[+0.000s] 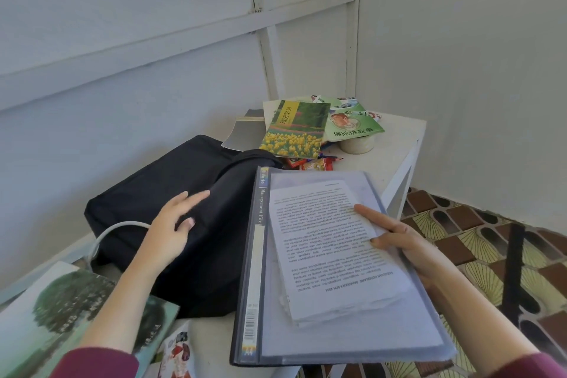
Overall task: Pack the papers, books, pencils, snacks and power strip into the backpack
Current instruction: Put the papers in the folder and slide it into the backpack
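backpack (171,193) left on table (392,156) | folder (368,344) right of it, papers (331,255) on top | books (294,129) behind

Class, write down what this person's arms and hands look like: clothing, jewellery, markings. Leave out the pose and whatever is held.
Both arms wear dark red sleeves: the left sleeve and the right sleeve show only at the bottom edge, leaving the forearms bare. The left hand and the right hand are bare too: no gloves, rings, watch or bracelet show.

On the file (337,344) spine — "Management File", "A4".
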